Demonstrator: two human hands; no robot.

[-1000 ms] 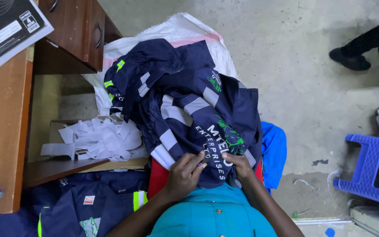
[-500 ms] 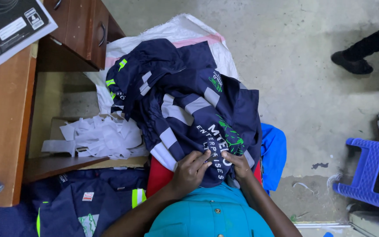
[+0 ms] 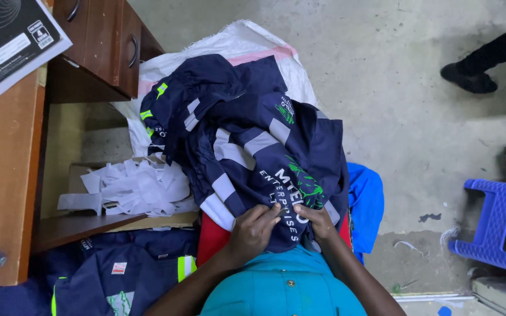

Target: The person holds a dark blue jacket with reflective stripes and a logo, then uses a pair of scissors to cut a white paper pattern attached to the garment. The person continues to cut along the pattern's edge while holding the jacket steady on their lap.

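A heap of navy work garments (image 3: 247,146) with grey reflective stripes and green-and-white printed lettering lies over my lap and onto a white sack. My left hand (image 3: 254,229) presses on the near edge of the top garment, fingers curled into the cloth beside the print. My right hand (image 3: 317,221) grips the same edge just to the right, close to my left hand. Under the garment a red cloth (image 3: 212,244) and a bright blue cloth (image 3: 365,205) show. My teal shirt fills the bottom middle of the view.
A wooden desk (image 3: 7,175) with drawers stands at the left, a black book (image 3: 10,38) on it. White paper scraps (image 3: 130,186) lie in a box. More navy garments (image 3: 118,275) lie bottom left. A blue plastic stool (image 3: 499,228) is right; another person's shoe (image 3: 467,76) is top right.
My hands have shifted only slightly on the garment's near edge, the left fingers moving a little toward the print. The heap lies as before.
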